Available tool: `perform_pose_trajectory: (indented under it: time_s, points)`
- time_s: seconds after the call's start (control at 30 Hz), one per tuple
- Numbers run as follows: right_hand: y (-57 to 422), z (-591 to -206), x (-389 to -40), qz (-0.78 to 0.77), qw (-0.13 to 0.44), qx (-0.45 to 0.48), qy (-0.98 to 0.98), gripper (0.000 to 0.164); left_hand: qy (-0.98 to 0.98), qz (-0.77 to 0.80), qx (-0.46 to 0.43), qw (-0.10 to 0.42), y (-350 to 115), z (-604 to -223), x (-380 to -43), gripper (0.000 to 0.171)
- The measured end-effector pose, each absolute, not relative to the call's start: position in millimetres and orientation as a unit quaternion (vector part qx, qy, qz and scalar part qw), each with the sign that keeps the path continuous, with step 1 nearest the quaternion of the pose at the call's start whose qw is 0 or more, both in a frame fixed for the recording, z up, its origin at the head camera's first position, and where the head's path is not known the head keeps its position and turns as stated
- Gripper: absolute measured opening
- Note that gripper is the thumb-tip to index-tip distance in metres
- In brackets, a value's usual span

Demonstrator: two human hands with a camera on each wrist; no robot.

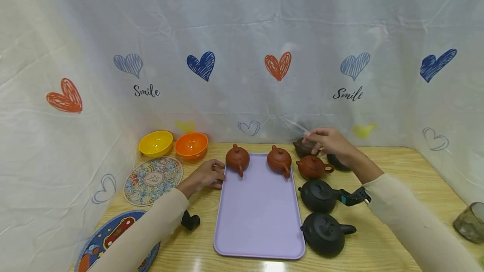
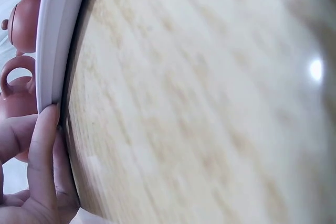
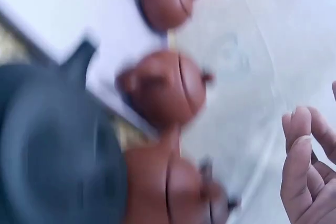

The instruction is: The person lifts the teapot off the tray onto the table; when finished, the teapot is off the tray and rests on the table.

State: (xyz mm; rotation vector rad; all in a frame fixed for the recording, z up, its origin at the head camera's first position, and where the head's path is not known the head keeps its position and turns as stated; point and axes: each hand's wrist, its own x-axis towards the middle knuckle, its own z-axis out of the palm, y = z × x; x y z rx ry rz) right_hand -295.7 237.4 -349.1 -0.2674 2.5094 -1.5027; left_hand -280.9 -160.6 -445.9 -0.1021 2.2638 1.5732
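Note:
My left hand (image 1: 207, 174) holds the left edge of a lilac tray (image 1: 261, 217), its bent fingers (image 2: 43, 150) at the rim in the left wrist view. Two reddish-brown clay teapots, one left (image 1: 237, 159) and one right (image 1: 279, 160), stand at the tray's far corners. Over a dark brown teapot (image 1: 301, 149) behind the tray's right side hovers my right hand (image 1: 330, 142). Its fingers (image 3: 298, 174) are loosely bent, with no object between them in the right wrist view. Just below it sits a third reddish-brown teapot (image 1: 311, 168).
Two black teapots, one (image 1: 317, 195) behind the other (image 1: 323, 236), line the tray's right side; another dark pot (image 1: 336, 163) is partly hidden by my right hand. A yellow bowl (image 1: 156, 143), an orange bowl (image 1: 191, 145) and round mats (image 1: 153, 179) lie left. A glass (image 1: 470, 221) stands right.

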Motion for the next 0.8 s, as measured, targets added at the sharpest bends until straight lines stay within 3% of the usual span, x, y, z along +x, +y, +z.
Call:
perform_pose_trajectory:
  time_s: [0.2,0.5,0.8]
  points:
    - [183.6,-350.3,-299.6,-0.528,0.159,-0.101,0.828,0.046,0.807,0.558,-0.040,0.189,-161.2,-445.6,-279.3,0.043]
    - [125.5,-367.5,-303.3,-0.539,0.188,-0.090,0.816,0.030,0.812,0.552,-0.038,0.187,-160.5,-445.9,-279.1,0.042]
    - [90.7,-393.5,-305.1,-0.539,0.227,-0.061,0.809,0.033,0.807,0.558,-0.035,0.190,-161.5,-446.4,-279.5,0.043]
